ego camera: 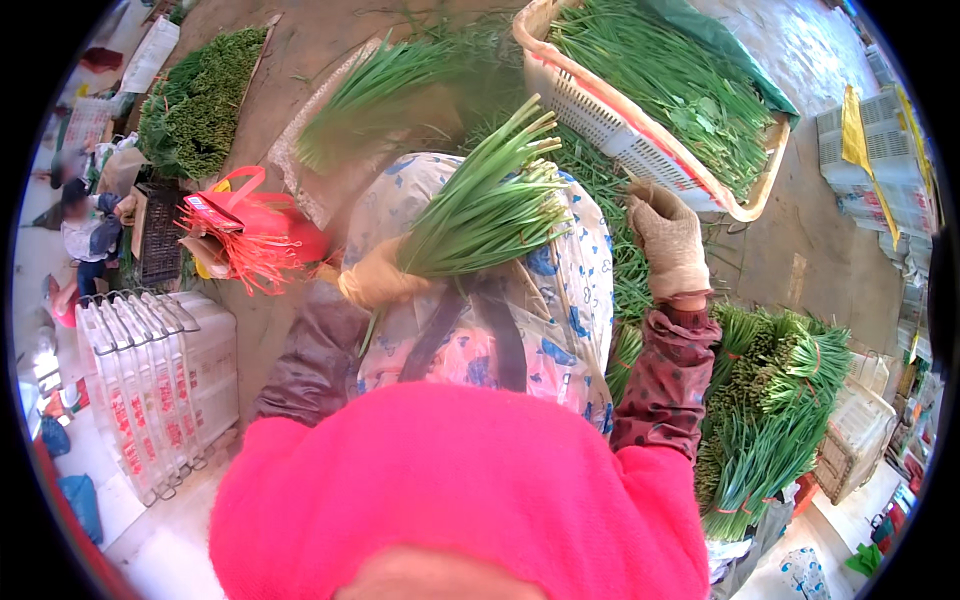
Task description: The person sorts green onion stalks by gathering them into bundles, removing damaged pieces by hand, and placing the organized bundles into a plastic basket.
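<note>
My left hand (pixel 384 279), in a tan work glove, is closed around a bunch of long green leafy stalks (pixel 480 202), which look like garlic chives. Their pale cut ends point up and to the right over my lap, where a white apron with blue prints (pixel 577 300) is spread. Off to the right, my right hand (pixel 666 236) wears a knitted glove, its fingers curled together beside the white crate's near corner. Faint wisps show at those fingertips; whether they are held is unclear. Loose green stalks (pixel 630 262) lie beneath this hand.
A white plastic crate (pixel 622 127) full of stalks stands ahead right. More stalks (pixel 382 82) rest on a board ahead. A red bag with red ties (pixel 262 232) is at left, near stacked crates (pixel 165 382). Tied bundles (pixel 780 420) are piled right. People (pixel 90 225) sit far left.
</note>
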`<state>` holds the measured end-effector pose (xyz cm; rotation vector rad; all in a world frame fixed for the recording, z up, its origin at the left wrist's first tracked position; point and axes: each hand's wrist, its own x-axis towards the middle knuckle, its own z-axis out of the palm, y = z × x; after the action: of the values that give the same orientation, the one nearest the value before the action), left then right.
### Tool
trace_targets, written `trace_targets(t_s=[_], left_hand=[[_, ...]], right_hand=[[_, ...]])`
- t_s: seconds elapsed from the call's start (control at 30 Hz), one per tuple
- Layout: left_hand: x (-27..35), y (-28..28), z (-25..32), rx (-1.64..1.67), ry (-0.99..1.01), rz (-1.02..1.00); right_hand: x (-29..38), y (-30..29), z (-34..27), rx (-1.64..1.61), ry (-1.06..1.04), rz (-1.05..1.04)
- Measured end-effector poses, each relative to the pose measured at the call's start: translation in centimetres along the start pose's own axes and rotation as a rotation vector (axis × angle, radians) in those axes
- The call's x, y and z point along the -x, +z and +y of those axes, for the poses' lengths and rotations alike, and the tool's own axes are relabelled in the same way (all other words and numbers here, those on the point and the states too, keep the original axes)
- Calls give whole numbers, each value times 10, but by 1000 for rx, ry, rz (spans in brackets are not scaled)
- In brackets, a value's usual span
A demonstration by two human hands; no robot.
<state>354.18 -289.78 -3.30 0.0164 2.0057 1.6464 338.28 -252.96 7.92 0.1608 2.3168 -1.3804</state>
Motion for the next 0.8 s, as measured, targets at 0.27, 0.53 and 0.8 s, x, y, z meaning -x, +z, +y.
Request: trace_targets(t_s=[0.27, 0.53, 0.8], left_hand=[[2, 8, 63, 173, -256, 34], [2, 8, 49, 351, -223, 34], [-5, 1, 1, 192, -72, 14]], right_hand=[[-14, 87, -34, -330, -59, -402], [18, 27, 2, -447, -333, -979], [-17, 9, -12, -890, -139, -136]])
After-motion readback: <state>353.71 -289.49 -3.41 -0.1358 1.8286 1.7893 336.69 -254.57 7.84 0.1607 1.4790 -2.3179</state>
